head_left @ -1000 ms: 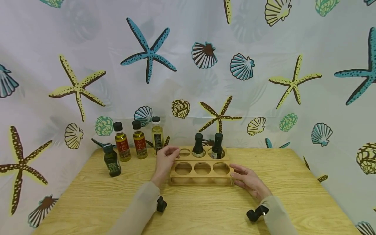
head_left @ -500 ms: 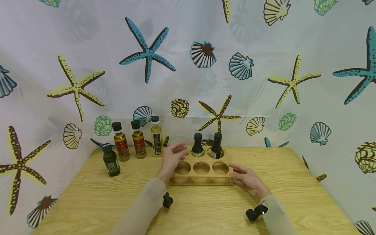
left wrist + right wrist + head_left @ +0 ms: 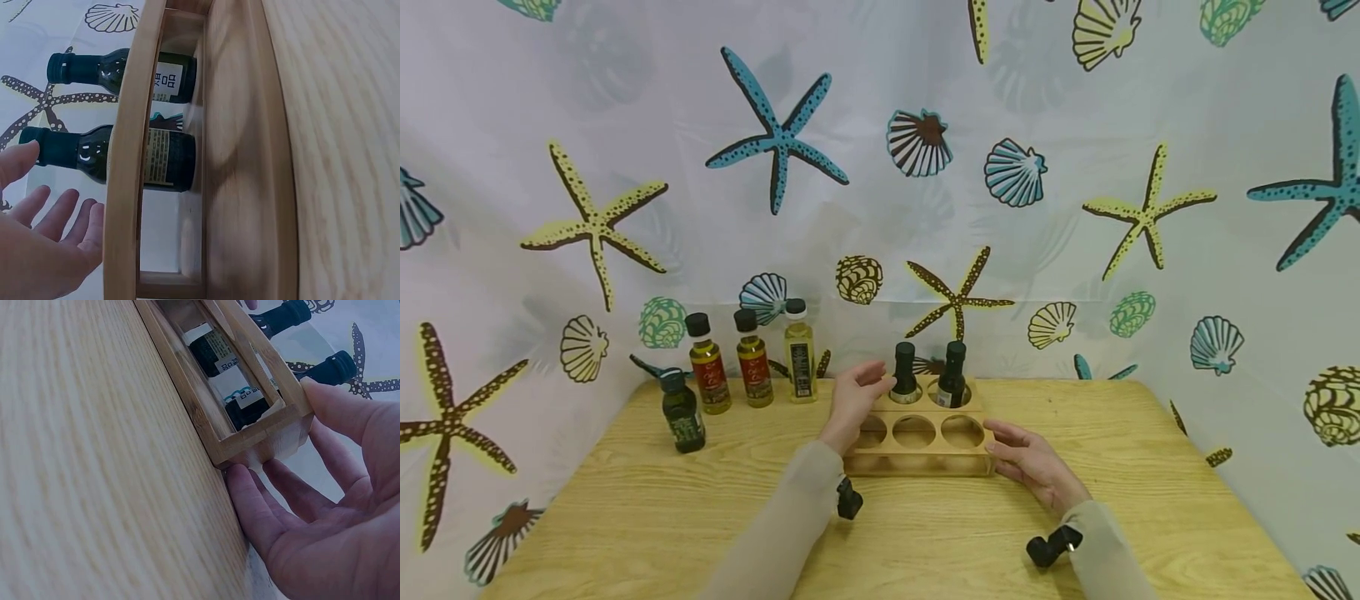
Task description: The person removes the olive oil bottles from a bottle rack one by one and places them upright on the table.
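A two-tier wooden rack with round holes stands on the table. Two dark, green-capped bottles sit upright in its back tier, in the middle hole and the right hole. My left hand hovers over the rack's left side, beside the middle bottle. Its fingers are spread and hold nothing; in the left wrist view the thumb of this hand is at the neck of the nearer bottle, contact unclear. At the right end of the rack, my right hand holds on with thumb above and fingertips at the lower corner.
Left of the rack on the table stand a short dark bottle, two red-labelled oil bottles and a pale yellow bottle. A patterned curtain hangs behind.
My left hand has moved right, from the rack's left edge to beside the middle bottle, across the back-left hole. My right hand has stayed at the rack's right end.
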A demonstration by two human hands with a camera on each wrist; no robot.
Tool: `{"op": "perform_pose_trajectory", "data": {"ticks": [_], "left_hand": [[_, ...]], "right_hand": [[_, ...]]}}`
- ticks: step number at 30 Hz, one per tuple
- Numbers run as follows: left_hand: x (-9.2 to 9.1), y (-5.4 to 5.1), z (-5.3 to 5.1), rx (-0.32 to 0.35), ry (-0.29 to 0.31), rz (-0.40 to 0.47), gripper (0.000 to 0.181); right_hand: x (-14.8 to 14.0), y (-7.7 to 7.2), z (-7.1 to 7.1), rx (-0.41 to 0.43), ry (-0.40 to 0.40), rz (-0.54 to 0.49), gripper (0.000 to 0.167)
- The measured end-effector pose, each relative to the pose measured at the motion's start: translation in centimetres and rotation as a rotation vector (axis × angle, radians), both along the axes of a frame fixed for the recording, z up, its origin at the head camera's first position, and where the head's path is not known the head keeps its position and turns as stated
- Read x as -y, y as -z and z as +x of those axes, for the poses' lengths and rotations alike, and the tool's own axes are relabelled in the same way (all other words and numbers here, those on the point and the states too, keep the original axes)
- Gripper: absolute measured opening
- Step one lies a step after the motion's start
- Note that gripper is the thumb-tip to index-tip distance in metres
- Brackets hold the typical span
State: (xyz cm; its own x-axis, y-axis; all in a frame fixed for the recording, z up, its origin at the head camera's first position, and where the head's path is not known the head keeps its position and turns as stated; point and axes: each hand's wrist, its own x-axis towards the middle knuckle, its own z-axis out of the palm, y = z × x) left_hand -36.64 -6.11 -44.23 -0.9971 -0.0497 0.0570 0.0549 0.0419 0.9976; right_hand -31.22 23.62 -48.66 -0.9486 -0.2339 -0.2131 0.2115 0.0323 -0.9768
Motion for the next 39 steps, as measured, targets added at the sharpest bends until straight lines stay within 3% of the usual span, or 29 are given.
{"op": "perform_pose_trajectory", "data": {"ticks": [11, 20, 30, 39], "left_hand": [[-1.6, 0.1, -0.9, 0.012, -0.019, 0.002, 0.048], [-2.8, 1.0, -1.7, -0.013, -0.047, 0.018, 0.048], [-3.3, 1.5, -2.7, 0.002, -0.04, -0.014, 0.045], [-3.3, 1.5, -2.8, 0.022, 0.004, -0.039, 0.047]], "right_hand": [[0.0, -0.2, 0.2, 0.003, -0.01, 0.0, 0.058], [0.0, 0.1, 0.0, 0.016, 0.003, -0.006, 0.056], [0.0, 0.5, -0.2, -0.008, 0.006, 0.017, 0.058], [-0.1, 0.5, -0.2, -0.013, 0.009, 0.017, 0.057]]}}
